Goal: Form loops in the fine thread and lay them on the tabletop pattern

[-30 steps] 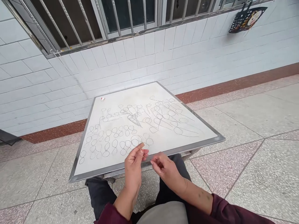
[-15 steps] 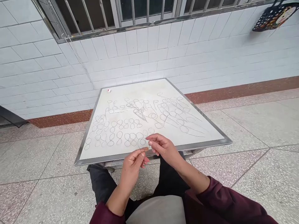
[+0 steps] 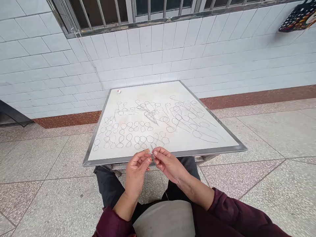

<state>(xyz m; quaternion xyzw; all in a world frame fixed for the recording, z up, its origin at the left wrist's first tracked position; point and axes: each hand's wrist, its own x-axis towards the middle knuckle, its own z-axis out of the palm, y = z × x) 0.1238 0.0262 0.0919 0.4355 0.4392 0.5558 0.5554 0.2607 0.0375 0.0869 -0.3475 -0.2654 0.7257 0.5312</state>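
Note:
My right hand pinches a thin dark wire between thumb and forefinger, with a short bit standing up above the fingertips, over the near edge of the table. Close beside it on the left is my left hand. Its thumb and forefinger are apart, with a tan wrapping on the forefinger tip; I see no wire between them. Beyond the hands, several wire pieces bent into figure-eights lie in rows on the white tabletop.
Long wires with a loop at one end are spread over the right side of the table, and a tangled bunch lies mid-table. A small red-and-white object sits at the far left corner. A tiled wall stands behind.
The left forefinger and thumb have parted from the wire that they gripped. The right fingers have come down beside them and now pinch the wire. The view has shifted slightly.

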